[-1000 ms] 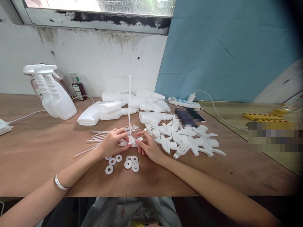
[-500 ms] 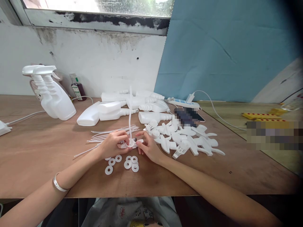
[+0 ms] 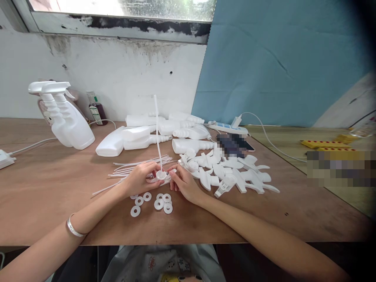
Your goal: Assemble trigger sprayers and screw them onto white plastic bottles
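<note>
Left hand and right hand clamp fingers on the spray head — a slipping pinch could tilt its tube loose.

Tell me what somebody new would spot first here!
Probably the thin white tube sticking up from the white spray head that the left hand and right hand hold mid-picture. Next, perhaps, the two spray bottles standing at the back left, and the big blue sheet at the right.
</note>
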Action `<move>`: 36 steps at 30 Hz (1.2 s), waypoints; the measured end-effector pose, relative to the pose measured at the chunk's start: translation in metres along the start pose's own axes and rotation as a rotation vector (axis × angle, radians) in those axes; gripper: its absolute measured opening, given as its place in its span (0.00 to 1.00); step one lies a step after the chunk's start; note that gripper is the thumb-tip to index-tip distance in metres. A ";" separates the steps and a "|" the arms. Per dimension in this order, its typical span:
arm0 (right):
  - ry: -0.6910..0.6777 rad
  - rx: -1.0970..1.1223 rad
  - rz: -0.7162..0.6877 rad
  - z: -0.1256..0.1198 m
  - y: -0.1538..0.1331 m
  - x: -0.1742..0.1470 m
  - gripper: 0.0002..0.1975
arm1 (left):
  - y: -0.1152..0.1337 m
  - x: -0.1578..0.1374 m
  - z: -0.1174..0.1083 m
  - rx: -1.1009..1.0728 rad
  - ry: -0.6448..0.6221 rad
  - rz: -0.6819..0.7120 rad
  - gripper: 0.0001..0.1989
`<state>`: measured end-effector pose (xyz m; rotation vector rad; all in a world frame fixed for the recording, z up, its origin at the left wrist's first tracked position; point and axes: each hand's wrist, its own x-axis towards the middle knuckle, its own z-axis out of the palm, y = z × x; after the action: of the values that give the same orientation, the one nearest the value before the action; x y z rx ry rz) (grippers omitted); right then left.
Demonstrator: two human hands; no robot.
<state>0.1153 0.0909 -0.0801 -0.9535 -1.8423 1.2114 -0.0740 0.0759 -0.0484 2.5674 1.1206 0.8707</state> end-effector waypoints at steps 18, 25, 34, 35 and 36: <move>-0.037 -0.046 -0.049 0.000 -0.001 -0.001 0.07 | 0.000 0.001 -0.001 0.008 -0.041 0.007 0.08; 0.088 0.035 -0.077 0.001 -0.007 -0.005 0.13 | 0.000 0.001 -0.005 -0.170 0.158 -0.069 0.07; -0.189 0.456 0.083 0.002 -0.006 0.002 0.20 | 0.003 0.001 -0.005 -0.458 0.277 -0.195 0.09; -0.216 0.499 0.087 0.001 -0.006 0.003 0.19 | 0.004 0.001 -0.003 -0.454 0.258 -0.186 0.10; -0.226 0.537 0.092 0.001 -0.006 0.003 0.18 | 0.004 0.001 -0.002 -0.441 0.248 -0.173 0.10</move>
<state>0.1117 0.0916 -0.0740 -0.6204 -1.5163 1.8113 -0.0724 0.0738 -0.0448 2.0180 1.0495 1.2547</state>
